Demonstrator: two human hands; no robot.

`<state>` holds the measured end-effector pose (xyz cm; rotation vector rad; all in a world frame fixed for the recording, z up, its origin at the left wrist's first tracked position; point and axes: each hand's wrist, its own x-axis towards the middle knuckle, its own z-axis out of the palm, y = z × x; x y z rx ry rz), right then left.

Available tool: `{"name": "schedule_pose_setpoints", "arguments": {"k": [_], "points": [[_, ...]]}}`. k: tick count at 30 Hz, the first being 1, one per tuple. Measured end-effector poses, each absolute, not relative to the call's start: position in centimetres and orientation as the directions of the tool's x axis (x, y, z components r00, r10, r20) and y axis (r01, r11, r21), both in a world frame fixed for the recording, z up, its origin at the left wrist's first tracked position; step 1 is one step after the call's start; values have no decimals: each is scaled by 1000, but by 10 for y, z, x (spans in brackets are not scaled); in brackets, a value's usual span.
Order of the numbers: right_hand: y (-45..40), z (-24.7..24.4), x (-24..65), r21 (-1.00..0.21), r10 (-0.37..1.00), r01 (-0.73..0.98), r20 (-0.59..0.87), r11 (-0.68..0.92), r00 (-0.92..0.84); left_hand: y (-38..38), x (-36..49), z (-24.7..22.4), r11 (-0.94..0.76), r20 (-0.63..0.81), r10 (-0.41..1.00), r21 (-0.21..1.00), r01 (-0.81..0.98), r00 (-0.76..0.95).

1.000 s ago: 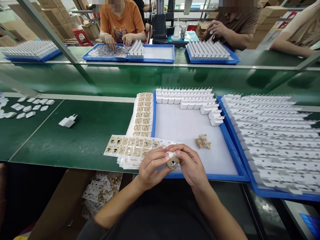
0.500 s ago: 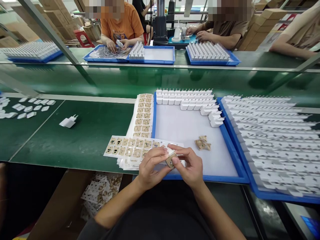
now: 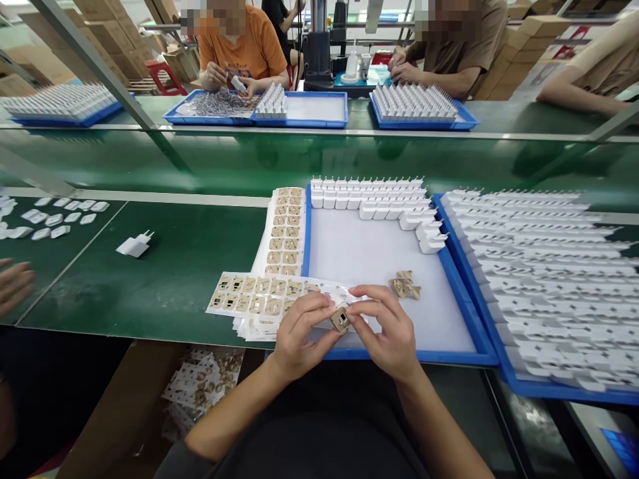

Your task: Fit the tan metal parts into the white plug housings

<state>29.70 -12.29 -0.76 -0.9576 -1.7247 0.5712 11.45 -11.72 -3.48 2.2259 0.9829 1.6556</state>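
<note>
Factory assembly line: long green benches (image 3: 200,256), blue trays (image 3: 444,356) of white plugs (image 3: 549,286), co-workers (image 3: 259,43) opposite, stacked cardboard boxes (image 3: 112,43).

Looks like a small white block (image 3: 339,319), partly hidden, with a rounded-square tan face (image 3: 338,324). Shows a dark rectangular patch (image 3: 343,317) there. Leans at a slant, tan side toward the camera. Sits gripped by the left hand (image 3: 305,336), touched by the right hand (image 3: 388,332), near the blue tray (image 3: 439,356).

Adapter (image 3: 340,320) partly hidden by fingers (image 3: 310,317)
</note>
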Motion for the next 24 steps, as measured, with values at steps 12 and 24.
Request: {"name": "schedule_pose_setpoints", "arguments": {"k": [12, 24], "points": [[-100, -28, 382, -766, 915, 625, 348, 152, 204, -77, 34, -41, -283, 410, 883, 854, 436, -230], [-78, -35, 344, -443, 897, 788, 318, 427, -307, 2, -177, -50, 220, 266, 766, 747, 627, -585]]}}
